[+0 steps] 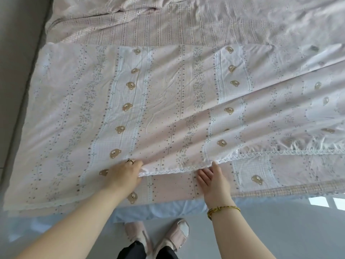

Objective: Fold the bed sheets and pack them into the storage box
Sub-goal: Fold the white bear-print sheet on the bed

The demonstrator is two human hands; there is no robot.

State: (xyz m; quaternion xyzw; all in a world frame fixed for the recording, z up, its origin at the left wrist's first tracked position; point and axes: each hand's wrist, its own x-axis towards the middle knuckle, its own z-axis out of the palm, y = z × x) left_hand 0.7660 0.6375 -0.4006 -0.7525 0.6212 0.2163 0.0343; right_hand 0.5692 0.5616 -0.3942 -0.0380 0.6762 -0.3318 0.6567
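Note:
A pink bed sheet (153,94) printed with small bears, leaves and dots lies spread over the bed. Its right part is lifted and drawn leftward as a folded-over layer, edged with white lace (242,156). My left hand (124,173), wearing a ring, grips the corner of that lace edge. My right hand (212,179) is under the same edge a little to the right, palm up, fingers straight, thumb touching the lace. No storage box is in view.
A pink checked cover (168,21) lies rumpled at the far side of the bed. A pale blue under-sheet (164,209) shows along the near bed edge. My slippered feet (158,234) stand on grey floor. A grey wall runs along the left.

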